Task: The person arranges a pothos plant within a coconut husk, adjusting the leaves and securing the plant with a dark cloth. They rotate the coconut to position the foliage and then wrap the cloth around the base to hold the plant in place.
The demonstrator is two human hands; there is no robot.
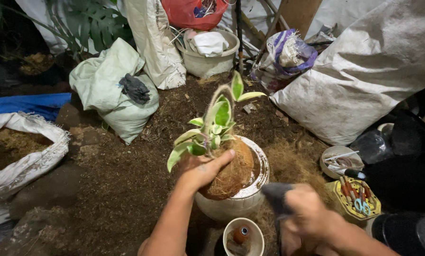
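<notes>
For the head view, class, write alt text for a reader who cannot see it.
A left hand steadies a fibre-wrapped root ball with a variegated plant over a white pot. The blurred right hand grips a dark cloth above soil-strewn ground.

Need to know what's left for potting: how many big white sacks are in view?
4, maybe more hidden. One open sack at far left, one pale bundle left of centre, one upright sack at top, one large sack at right.
</notes>
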